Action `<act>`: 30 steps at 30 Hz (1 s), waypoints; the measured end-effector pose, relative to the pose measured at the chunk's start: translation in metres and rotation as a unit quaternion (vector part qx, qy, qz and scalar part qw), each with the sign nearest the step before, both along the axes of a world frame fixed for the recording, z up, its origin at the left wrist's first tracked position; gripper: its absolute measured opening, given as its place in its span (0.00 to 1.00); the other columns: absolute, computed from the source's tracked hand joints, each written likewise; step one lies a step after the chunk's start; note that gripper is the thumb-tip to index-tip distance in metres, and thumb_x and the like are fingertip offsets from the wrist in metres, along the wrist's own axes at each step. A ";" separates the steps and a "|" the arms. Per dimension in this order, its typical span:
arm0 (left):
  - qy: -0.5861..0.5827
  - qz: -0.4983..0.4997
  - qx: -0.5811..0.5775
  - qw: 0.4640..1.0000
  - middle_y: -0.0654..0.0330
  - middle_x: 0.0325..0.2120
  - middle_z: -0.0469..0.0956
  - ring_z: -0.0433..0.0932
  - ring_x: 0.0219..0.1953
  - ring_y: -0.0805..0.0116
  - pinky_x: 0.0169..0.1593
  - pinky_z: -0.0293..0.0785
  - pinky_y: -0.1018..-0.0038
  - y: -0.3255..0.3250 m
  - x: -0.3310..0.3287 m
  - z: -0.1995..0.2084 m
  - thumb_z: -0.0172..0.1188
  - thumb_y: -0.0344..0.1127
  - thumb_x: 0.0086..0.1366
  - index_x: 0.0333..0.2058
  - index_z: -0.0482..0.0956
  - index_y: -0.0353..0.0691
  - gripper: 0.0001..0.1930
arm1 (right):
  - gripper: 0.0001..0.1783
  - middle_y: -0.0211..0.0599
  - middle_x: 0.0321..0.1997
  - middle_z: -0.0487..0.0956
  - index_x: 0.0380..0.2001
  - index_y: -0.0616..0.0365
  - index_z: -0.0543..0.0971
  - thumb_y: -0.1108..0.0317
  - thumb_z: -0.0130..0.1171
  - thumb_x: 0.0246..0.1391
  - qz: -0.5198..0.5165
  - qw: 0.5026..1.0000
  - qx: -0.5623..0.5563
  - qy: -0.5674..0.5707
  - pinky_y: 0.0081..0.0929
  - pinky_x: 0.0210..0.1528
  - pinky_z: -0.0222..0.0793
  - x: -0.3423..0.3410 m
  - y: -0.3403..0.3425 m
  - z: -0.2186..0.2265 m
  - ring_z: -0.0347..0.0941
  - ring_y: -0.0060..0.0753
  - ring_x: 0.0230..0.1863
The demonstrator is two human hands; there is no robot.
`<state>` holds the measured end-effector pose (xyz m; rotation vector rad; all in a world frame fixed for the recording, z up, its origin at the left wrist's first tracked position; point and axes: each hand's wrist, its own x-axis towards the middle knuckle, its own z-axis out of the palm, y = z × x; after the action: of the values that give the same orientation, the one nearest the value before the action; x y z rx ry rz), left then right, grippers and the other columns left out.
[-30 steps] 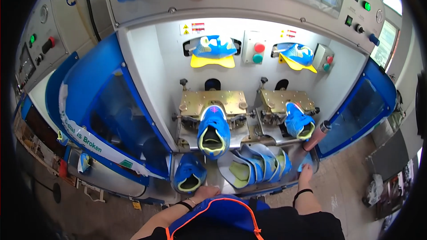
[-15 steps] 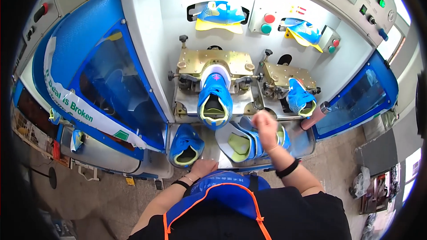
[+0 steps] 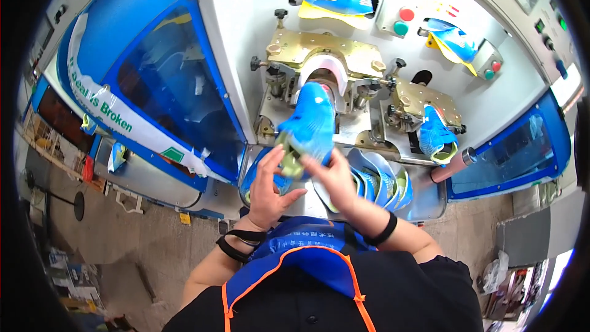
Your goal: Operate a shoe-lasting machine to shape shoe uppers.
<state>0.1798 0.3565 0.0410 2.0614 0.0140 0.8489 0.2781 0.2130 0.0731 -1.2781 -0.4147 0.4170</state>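
Observation:
A blue shoe upper (image 3: 310, 120) with a pale green lining hangs in front of the left moulding station, its toe pointing at the machine and apart from the white curved pad (image 3: 324, 69). My right hand (image 3: 337, 179) grips its heel end, slightly blurred. At the collar's left side, my left hand (image 3: 267, 187) has its fingers against the lining, with the thumb stretched away from it. Beneath my left hand, another blue upper (image 3: 253, 175) lies partly hidden on the metal shelf. Several nested uppers (image 3: 381, 178) stand to the right of my right hand.
The brass-coloured clamp (image 3: 329, 49) with black knobs surrounds the pad. A second station (image 3: 427, 101) at right bears a blue upper (image 3: 437, 138). Two more uppers sit in wall slots beside red and green buttons (image 3: 401, 21). A pink cylinder (image 3: 452, 166) stands near the right door.
Both hands have come up to the upper at the left station. It has come off the pad toward me and is tilted. The view has shifted, so the machine appears further right.

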 end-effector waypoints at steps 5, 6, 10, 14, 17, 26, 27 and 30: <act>0.041 0.048 -0.122 0.991 0.57 0.38 0.77 0.76 0.33 0.70 0.33 0.75 0.76 0.005 -0.041 0.015 0.76 0.37 0.51 0.47 0.74 0.39 0.26 | 0.17 0.30 0.40 0.79 0.46 0.59 0.76 0.60 0.63 0.61 0.114 0.989 -0.050 0.078 0.17 0.34 0.72 -0.028 0.007 -0.015 0.72 0.15 0.31; 0.047 0.051 -0.068 0.995 0.57 0.36 0.77 0.75 0.33 0.67 0.33 0.74 0.75 0.010 -0.051 0.014 0.73 0.36 0.53 0.44 0.75 0.39 0.21 | 0.16 0.30 0.39 0.78 0.45 0.59 0.76 0.58 0.61 0.62 0.149 0.979 -0.078 0.112 0.16 0.30 0.69 -0.030 0.008 -0.020 0.70 0.14 0.27; 0.094 0.078 0.079 0.989 0.57 0.34 0.77 0.73 0.35 0.60 0.36 0.70 0.72 0.024 -0.093 0.006 0.68 0.33 0.57 0.37 0.78 0.38 0.11 | 0.17 0.33 0.42 0.80 0.47 0.60 0.75 0.59 0.61 0.61 0.345 0.915 -0.205 0.036 0.22 0.33 0.76 -0.015 0.008 -0.023 0.79 0.24 0.36; 0.153 0.060 0.171 0.972 0.60 0.34 0.76 0.72 0.35 0.55 0.39 0.70 0.65 0.042 -0.105 -0.007 0.68 0.32 0.52 0.37 0.78 0.41 0.13 | 0.08 0.32 0.28 0.80 0.35 0.59 0.81 0.66 0.62 0.57 0.113 0.925 -0.265 -0.247 0.21 0.34 0.71 0.048 0.002 0.023 0.74 0.21 0.28; 0.195 0.045 0.206 0.958 0.62 0.33 0.74 0.72 0.37 0.57 0.38 0.72 0.65 0.047 -0.089 -0.025 0.66 0.34 0.54 0.36 0.77 0.45 0.11 | 0.06 0.33 0.26 0.78 0.35 0.60 0.81 0.69 0.61 0.58 -0.103 0.873 -0.227 -0.420 0.23 0.28 0.65 0.122 0.006 0.078 0.68 0.22 0.24; 0.204 0.090 0.263 0.939 0.59 0.36 0.75 0.76 0.40 0.57 0.38 0.76 0.65 0.046 -0.050 -0.014 0.72 0.42 0.49 0.38 0.78 0.44 0.19 | 0.26 0.55 0.41 0.79 0.54 0.55 0.74 0.48 0.55 0.61 -0.278 0.710 -0.255 -0.595 0.39 0.45 0.72 0.309 0.067 0.153 0.77 0.51 0.42; 0.212 0.089 0.265 0.936 0.59 0.36 0.75 0.76 0.40 0.57 0.38 0.76 0.65 0.044 -0.048 -0.005 0.72 0.42 0.49 0.38 0.78 0.44 0.19 | 0.28 0.55 0.45 0.79 0.54 0.55 0.74 0.46 0.55 0.60 -0.310 0.649 -0.302 -0.625 0.40 0.48 0.72 0.323 0.069 0.155 0.77 0.54 0.45; 0.167 0.020 0.205 0.964 0.59 0.36 0.76 0.77 0.40 0.61 0.39 0.75 0.67 0.041 -0.039 0.018 0.71 0.42 0.53 0.39 0.80 0.41 0.18 | 0.28 0.51 0.45 0.79 0.47 0.54 0.77 0.40 0.56 0.58 -0.262 0.629 -0.286 -0.674 0.40 0.47 0.72 0.317 0.059 0.165 0.76 0.54 0.44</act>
<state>0.1412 0.3971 0.0589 2.5851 0.0685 0.5489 0.5950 0.2724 0.2377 -2.1067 -1.1662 -1.1553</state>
